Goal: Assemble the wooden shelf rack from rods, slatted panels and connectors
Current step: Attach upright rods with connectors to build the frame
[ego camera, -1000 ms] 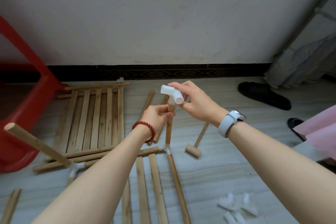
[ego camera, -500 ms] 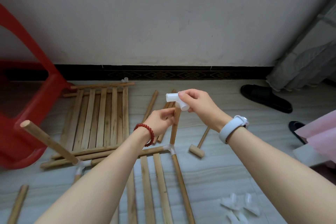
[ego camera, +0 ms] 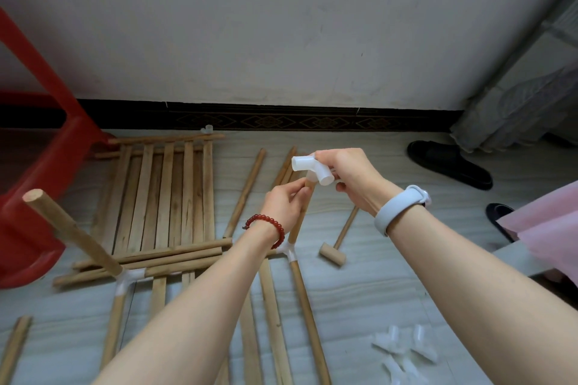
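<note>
Our left hand (ego camera: 286, 203) pinches the upright rod (ego camera: 299, 216) to steady it while our right hand (ego camera: 347, 178), at its two o'clock, grips the connector (ego camera: 311, 169) seating on top.

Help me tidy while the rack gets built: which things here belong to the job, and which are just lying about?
Job:
white connector in right hand
upright rod in left hand
slatted panel
loose rods
spare connectors
wooden mallet

Lying about:
red stool
black slipper
pink cloth
</note>
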A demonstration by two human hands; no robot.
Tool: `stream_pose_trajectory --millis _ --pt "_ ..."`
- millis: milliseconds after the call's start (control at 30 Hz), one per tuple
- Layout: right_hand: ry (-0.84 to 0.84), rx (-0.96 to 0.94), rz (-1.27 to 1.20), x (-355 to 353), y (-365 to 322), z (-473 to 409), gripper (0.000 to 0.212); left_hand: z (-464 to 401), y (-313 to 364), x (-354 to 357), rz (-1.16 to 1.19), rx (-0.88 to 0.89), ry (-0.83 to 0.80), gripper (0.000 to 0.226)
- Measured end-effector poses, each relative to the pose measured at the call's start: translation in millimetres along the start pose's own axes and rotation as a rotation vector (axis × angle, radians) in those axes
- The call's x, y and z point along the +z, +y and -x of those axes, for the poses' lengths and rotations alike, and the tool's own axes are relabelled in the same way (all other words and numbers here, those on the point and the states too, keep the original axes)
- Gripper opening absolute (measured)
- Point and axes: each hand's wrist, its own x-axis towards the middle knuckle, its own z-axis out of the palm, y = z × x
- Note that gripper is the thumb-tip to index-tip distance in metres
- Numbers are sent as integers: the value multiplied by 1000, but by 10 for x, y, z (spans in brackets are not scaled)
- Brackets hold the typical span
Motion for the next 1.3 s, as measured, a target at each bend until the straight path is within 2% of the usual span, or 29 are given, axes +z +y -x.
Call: stream_pose_trajectory --millis 200,333,467,567,700,767,867,967,1167,1300 --pt "15 -8 -57 -9 115 19 25 13 -61 45 6 31 -5 31" --pt "39 -39 -115 35 123 32 21 25 -42 44 22 -16 11 31" --pt "56 -8 -47 5 125 40 27 36 52 -26 -170 -22 -103 33" --pt "38 -36 22 -13 122 76 32 72 101 -80 -218 -63 -209 44" --pt "-19 -177 53 -12 95 125 36 233 113 -136 -262 -39 -84 41" --pt "29 -223 20 -23 159 167 34 346 29 -129 -359 -13 -41 40" --pt "69 -191 48 -112 505 241 30 552 -206 -30 -543 -28 -114 50" --pt "21 -32 232 -286 1159 340 30 777 -465 200 -685 -69 -255 50" --pt "-4 197 788 -670 2550 553 33 998 -906 809 -901 -74 -537 58" --pt "-177 155 1117 -653 3070 677 47 1053 -1200 1063 -1067 -91 -672 66"
